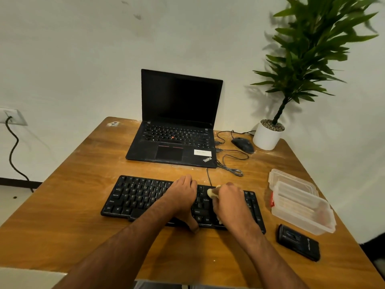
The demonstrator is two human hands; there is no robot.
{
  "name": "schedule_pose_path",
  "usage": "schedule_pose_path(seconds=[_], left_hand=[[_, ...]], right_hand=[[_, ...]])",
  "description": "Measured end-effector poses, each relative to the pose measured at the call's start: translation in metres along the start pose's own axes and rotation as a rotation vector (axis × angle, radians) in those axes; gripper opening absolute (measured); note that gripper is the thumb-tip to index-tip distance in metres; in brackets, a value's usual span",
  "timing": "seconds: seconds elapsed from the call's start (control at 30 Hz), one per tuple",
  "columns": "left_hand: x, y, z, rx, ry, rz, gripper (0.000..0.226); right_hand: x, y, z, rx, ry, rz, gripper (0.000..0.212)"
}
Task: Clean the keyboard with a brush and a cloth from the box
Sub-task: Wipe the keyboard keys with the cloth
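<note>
Your left hand rests flat, fingers straight, on the keyboard. Your right hand clamps curled fingers on the yellowish cloth.

My left hand presses flat on the black plastic keyboard on the wooden table while my right hand grips a pale yellow cloth against its keys.

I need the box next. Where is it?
The clear plastic box sits on the table's right side, right of the keyboard, behind a black case.
</note>
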State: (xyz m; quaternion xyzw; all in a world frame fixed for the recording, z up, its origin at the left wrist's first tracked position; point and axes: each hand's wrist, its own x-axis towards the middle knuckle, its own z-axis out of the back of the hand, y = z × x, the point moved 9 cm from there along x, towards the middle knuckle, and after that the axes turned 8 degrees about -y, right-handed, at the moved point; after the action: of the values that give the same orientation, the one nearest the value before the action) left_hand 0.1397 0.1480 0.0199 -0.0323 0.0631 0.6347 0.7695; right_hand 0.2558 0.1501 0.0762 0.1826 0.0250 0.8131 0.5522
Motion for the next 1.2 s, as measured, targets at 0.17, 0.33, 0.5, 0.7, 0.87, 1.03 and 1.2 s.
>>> schedule_pose_path(seconds=[0.17,0.33,0.5,0.7,0.87,1.03,1.2], left_hand=[[0.0,-0.001,0.001,0.008,0.002,-0.005,0.129],[0.0,-0.001,-0.001,0.02,-0.004,-0.008,0.127],[0.0,-0.002,0.0,0.019,0.0,-0.005,0.126],[0.0,-0.003,-0.002,0.021,0.018,-0.003,0.131],[-0.001,-0.001,-0.002,-0.003,0.012,-0.005,0.128],[-0.001,-0.003,-0.001,-0.003,0.009,-0.019,0.126],[0.001,-0.003,-0.001,-0.024,-0.001,-0.003,0.122]], right_hand=[[0.019,-0.004,-0.003,0.022,-0.021,-0.037,0.018],[-0.004,-0.001,-0.011,-0.028,0.086,0.002,0.024],[-0.02,-0.005,-0.005,-0.007,0.115,0.053,0.033],[-0.023,0.005,-0.003,0.004,0.155,0.107,0.034],[-0.016,-0.023,0.012,-0.021,0.217,-0.001,0.026],[-0.021,-0.044,0.024,-0.017,0.217,-0.079,0.023],[-0.028,0.006,0.005,0.067,0.158,0.024,0.026]])
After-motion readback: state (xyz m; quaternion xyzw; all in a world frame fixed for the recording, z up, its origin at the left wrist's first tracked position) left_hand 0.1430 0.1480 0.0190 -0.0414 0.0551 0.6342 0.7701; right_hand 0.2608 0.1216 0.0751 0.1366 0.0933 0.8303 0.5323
